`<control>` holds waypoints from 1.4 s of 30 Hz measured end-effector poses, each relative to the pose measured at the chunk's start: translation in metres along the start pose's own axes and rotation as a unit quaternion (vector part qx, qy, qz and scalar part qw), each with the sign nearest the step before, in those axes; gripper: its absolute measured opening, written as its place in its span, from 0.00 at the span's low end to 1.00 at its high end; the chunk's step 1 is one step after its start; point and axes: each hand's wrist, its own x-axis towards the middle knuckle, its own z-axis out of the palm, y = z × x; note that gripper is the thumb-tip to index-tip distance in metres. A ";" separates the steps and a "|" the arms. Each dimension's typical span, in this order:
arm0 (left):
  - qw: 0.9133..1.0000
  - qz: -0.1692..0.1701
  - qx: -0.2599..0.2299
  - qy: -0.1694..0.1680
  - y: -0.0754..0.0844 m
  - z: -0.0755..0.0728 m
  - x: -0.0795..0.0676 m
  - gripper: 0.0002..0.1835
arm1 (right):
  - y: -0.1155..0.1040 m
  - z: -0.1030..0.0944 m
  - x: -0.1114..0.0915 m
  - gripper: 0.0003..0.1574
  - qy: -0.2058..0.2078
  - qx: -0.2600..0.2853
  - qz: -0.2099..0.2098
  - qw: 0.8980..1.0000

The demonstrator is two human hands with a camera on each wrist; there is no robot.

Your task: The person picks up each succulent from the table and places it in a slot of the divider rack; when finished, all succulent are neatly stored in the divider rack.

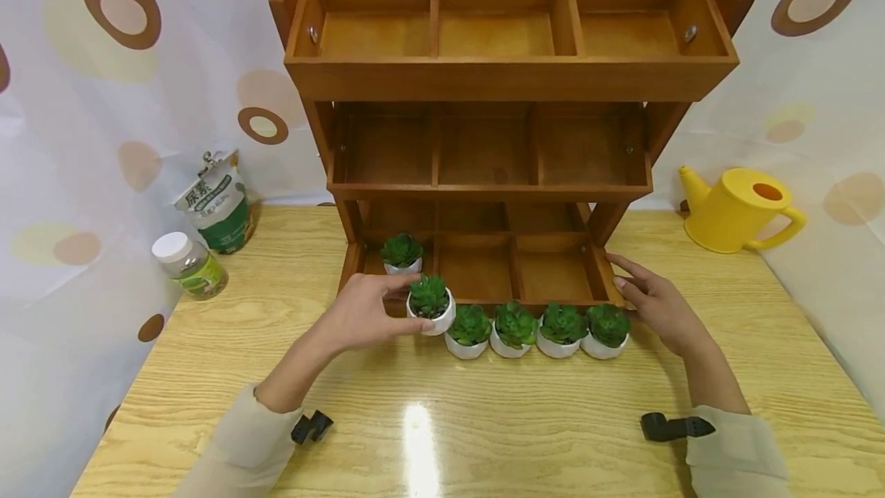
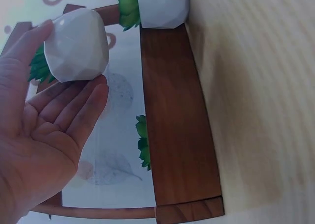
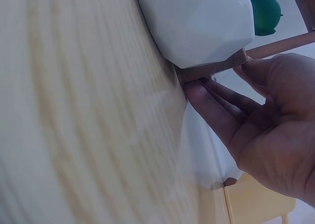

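Note:
My left hand (image 1: 366, 312) holds a small potted succulent (image 1: 430, 301) by its white faceted pot, between thumb and fingers. It hangs over the front board of the shelf's bottom tier. In the left wrist view the thumb and fingertips touch the white pot (image 2: 78, 46) on opposite sides. Another potted succulent (image 1: 402, 252) sits in the bottom tier's left compartment. My right hand (image 1: 657, 306) grips the right end of the wooden shelf (image 1: 512, 81) at the bottom tier. In the right wrist view its fingers (image 3: 216, 111) lie against the board's end, close to the tabletop.
Several potted succulents (image 1: 515, 327) stand in a row along the shelf's front. At the left are a white-capped jar (image 1: 193, 266) and a clipped green-and-white bag (image 1: 220, 206). A yellow watering can (image 1: 740, 210) stands at the right. Patterned sheeting (image 1: 62, 137) hangs behind the wooden table (image 1: 553, 421).

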 end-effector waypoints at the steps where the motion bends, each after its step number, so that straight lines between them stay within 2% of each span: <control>1: 1.000 -0.001 -0.003 0.001 0.000 0.000 0.002 0.37 | 0.000 0.000 0.000 0.35 0.001 0.000 0.000 1.000; 10: 1.000 0.000 -0.012 -0.010 0.004 -0.001 0.026 0.39 | 0.001 0.000 0.001 0.34 0.003 0.006 0.008 1.000; 19: 0.998 -0.023 -0.045 -0.028 0.006 0.001 0.042 0.39 | 0.002 0.000 0.002 0.35 0.007 0.009 0.018 1.000; 33: 0.995 -0.032 -0.084 -0.030 0.009 0.014 0.069 0.34 | 0.003 -0.001 0.001 0.34 0.011 0.015 0.019 1.000; 42: 0.996 -0.047 -0.068 -0.032 0.005 0.027 0.081 0.36 | 0.003 0.001 0.001 0.34 0.015 0.018 0.017 1.000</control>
